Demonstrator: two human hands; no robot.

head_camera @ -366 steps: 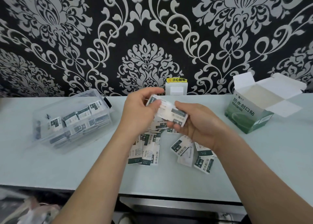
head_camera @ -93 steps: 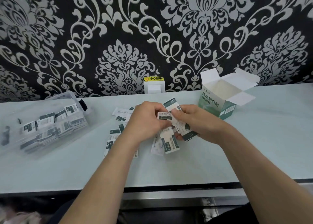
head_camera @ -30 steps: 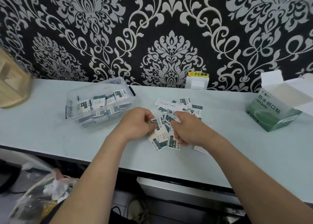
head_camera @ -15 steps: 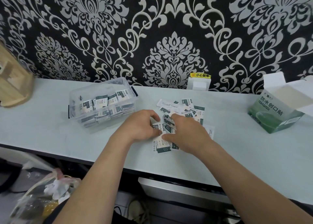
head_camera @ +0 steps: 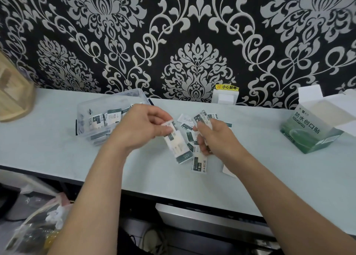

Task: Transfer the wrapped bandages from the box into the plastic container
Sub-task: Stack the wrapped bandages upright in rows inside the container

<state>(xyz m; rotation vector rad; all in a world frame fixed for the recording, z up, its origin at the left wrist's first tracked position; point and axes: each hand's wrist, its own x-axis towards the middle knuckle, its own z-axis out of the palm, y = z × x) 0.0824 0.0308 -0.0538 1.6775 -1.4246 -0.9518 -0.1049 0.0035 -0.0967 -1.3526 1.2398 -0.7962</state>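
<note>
Pinching a stack of wrapped bandages [head_camera: 178,147] between thumb and curled fingers, the left hand [head_camera: 138,128] is held just above the table [head_camera: 57,148]; the stack is tilted, with its lower end pointed toward the table's near edge. A second bunch [head_camera: 202,118] of bandages is gripped in the right hand [head_camera: 216,139], whose fingers are curled round it; the two hands are kept close together but not touching. Beneath and behind the hands, loose bandages [head_camera: 199,164] are scattered flat on the table. The plastic container [head_camera: 84,119] is set on the table just left of the left hand and is partly hidden by it; many wrapped bandages are seen lying inside it. The green box [head_camera: 308,133] is placed well to the right, near the wall, with its top flaps opened; whether anything lies inside cannot be told. A white socket [head_camera: 225,98] with a yellow label is fixed at the foot of the patterned wall [head_camera: 192,33]; a wooden object [head_camera: 13,96] is seen at the far left.
</note>
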